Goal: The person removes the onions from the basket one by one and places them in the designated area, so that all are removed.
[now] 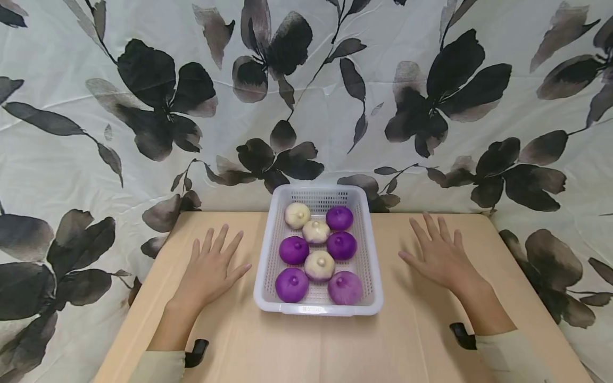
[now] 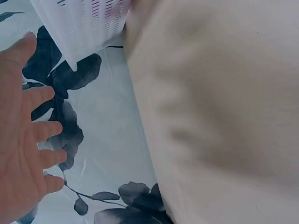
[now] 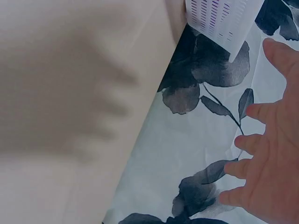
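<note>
A white perforated plastic basket [image 1: 262, 287] stands in the middle of the wooden table. Inside it lie several round purple onions [image 1: 291, 284] and 3 cream-white ones, such as the white onion [image 1: 320, 266] near the middle. My left hand [image 1: 208, 271] is spread palm down to the left of the basket, apart from it. On the other side, my right hand [image 1: 442, 258] is likewise spread, touching no onion and no basket. Both wrist views show fingers extended, with the left hand [image 2: 23, 140] and right hand [image 3: 271, 154] holding nothing and the basket's corner beyond.
The light wooden table [image 1: 316, 351] runs back to a white cloth [image 1: 354, 175] with dark printed flowers. This cloth hangs behind and at both sides. Dark wrist-worn devices [image 1: 196, 353] sit at the sleeve ends.
</note>
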Action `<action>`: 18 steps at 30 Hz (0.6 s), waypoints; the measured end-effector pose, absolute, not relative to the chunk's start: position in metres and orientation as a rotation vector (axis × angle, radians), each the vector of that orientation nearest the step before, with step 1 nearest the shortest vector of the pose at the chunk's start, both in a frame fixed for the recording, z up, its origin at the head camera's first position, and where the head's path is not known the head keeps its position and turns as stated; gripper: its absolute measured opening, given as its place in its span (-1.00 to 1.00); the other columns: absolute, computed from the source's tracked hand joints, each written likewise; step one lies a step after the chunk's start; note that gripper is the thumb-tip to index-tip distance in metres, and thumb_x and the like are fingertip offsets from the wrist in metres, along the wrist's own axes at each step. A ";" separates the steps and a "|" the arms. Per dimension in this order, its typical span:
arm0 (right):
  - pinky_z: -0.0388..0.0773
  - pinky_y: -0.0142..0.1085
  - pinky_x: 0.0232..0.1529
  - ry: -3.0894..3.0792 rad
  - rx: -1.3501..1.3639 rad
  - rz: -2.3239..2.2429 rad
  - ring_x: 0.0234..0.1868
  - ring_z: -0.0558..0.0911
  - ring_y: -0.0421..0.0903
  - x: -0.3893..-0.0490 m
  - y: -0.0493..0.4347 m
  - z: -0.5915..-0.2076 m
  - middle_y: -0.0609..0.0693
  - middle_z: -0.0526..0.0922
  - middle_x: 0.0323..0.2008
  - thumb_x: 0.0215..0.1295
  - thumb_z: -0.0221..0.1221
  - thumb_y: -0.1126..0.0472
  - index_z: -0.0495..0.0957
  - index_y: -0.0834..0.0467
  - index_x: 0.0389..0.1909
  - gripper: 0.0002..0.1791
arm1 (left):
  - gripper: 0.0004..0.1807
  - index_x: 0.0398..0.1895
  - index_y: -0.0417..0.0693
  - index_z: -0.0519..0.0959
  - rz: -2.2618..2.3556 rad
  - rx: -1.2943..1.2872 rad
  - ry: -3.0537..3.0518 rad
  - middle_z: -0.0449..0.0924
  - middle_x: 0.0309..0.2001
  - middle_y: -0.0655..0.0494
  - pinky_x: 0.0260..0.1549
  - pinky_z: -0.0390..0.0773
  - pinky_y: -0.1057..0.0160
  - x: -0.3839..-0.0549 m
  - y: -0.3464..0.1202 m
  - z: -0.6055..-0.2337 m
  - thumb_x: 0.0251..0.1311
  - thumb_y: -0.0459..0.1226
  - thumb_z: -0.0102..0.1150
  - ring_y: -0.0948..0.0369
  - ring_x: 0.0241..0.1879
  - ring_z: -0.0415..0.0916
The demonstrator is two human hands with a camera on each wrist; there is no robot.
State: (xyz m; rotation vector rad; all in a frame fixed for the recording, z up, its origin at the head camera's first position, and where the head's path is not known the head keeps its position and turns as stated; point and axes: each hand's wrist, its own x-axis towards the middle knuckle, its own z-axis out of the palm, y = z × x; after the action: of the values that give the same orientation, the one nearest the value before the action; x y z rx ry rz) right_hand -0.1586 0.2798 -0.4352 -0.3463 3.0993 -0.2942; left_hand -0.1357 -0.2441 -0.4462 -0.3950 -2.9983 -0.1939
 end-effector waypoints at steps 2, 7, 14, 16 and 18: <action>-0.23 0.65 0.37 3.090 -0.352 -0.285 0.58 -0.16 0.53 -0.160 0.279 -0.434 0.37 -0.20 0.64 0.45 -0.02 -0.43 -0.03 0.14 0.66 0.02 | -0.13 0.64 0.08 0.15 -0.216 -0.405 -3.007 -0.05 0.64 -0.27 0.46 -0.13 -0.56 -0.137 -0.243 -0.446 0.41 0.27 0.01 -0.39 0.59 -0.16; -0.20 0.65 0.38 3.085 -0.404 -0.284 0.58 -0.13 0.53 -0.167 0.277 -0.431 0.36 -0.18 0.64 0.46 -0.04 -0.42 -0.02 0.14 0.66 0.01 | -0.15 0.65 0.07 0.12 -0.262 -0.424 -2.999 -0.06 0.64 -0.27 0.46 -0.12 -0.56 -0.143 -0.240 -0.443 0.45 0.24 -0.01 -0.37 0.59 -0.16; -0.11 0.64 0.37 3.098 -0.507 -0.298 0.55 -0.03 0.55 -0.172 0.277 -0.427 0.37 -0.08 0.62 0.47 0.01 -0.37 0.05 0.15 0.64 -0.04 | -0.16 0.66 0.05 0.11 -0.302 -0.476 -2.999 -0.04 0.63 -0.28 0.48 -0.04 -0.52 -0.148 -0.233 -0.442 0.47 0.21 -0.01 -0.36 0.59 -0.12; -0.08 0.64 0.37 3.108 -0.543 -0.305 0.55 0.00 0.53 -0.173 0.275 -0.426 0.37 -0.04 0.62 0.47 0.05 -0.34 0.08 0.15 0.63 -0.06 | -0.16 0.66 0.03 0.11 -0.326 -0.484 -2.997 -0.04 0.63 -0.30 0.50 -0.03 -0.49 -0.148 -0.233 -0.441 0.47 0.20 0.00 -0.36 0.59 -0.12; -0.05 0.63 0.38 3.117 -0.581 -0.317 0.55 0.04 0.50 -0.176 0.272 -0.426 0.35 0.01 0.61 0.46 0.07 -0.33 0.13 0.14 0.62 -0.08 | -0.17 0.66 0.02 0.10 -0.344 -0.491 -2.998 -0.04 0.63 -0.31 0.51 -0.03 -0.46 -0.147 -0.233 -0.440 0.48 0.19 0.00 -0.36 0.59 -0.12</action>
State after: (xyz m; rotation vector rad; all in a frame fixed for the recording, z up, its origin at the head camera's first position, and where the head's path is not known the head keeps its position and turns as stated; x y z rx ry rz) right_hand -0.1761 0.2716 -0.4257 -0.5810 3.1166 -0.3171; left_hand -0.1469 -0.2330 -0.4398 -0.4905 -2.9984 -0.3440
